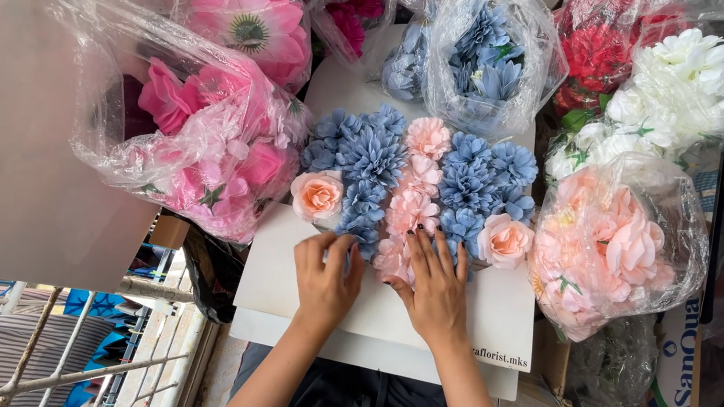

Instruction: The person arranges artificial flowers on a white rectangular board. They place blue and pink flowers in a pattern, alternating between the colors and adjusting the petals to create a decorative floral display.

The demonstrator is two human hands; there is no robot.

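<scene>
Two bare hands rest on a flat white rectangular foam board (pixel 480 314), whose far half is covered by rows of dusty-blue fabric chrysanthemum heads (pixel 369 161), a middle column of pale pink fabric carnation heads (pixel 416 198) and two peach fabric roses (pixel 317 194). Beyond the grip and to either side stand clear plastic bags: bright pink blooms (pixel 200 125) outward of the left hand, peach blooms (pixel 612 243) outward of the right, blue (pixel 491 59), white (pixel 690 86) and red ones farther off, their tops cut off by the frame. The left hand (pixel 326 275) lies with fingers spread, tips pressing the lowest blue head. The right hand (pixel 436 288), fingers fanned, dark nails, touches the lowest pink head (pixel 394 259); whether either grip pinches a stem is hidden beneath the petals.
</scene>
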